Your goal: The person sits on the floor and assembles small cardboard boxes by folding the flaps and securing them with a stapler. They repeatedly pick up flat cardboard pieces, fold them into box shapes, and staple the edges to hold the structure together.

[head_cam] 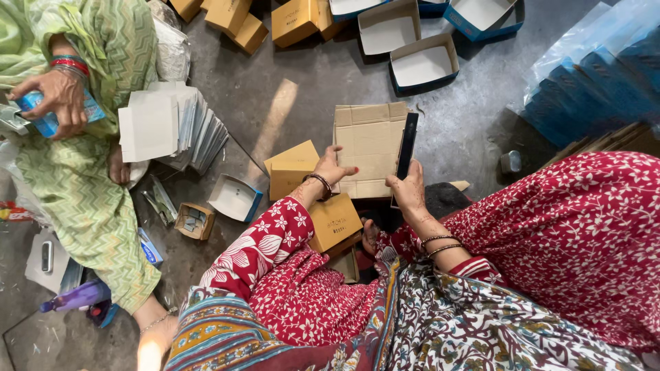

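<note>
Flattened cardboard sheet (369,148) under left hand (331,167), fingers spread, right hand (407,192) fingers apparently pinching dark flat strip (407,145)

1. A flat cardboard sheet (368,148) lies on the floor (275,103) at the middle, with the left hand (331,167) on its left edge and the right hand (407,192) at its right.
2. A ruler (407,145) stands in the right hand, over the sheet's right side.
3. Closed boxes (292,168) sit just left of the sheet, one nearer (333,221) under the left forearm.
4. Open trays (421,65) lie far, beyond the sheet.
5. A stack of cards (172,124) lies left, beside another person's hand (58,99).
</note>
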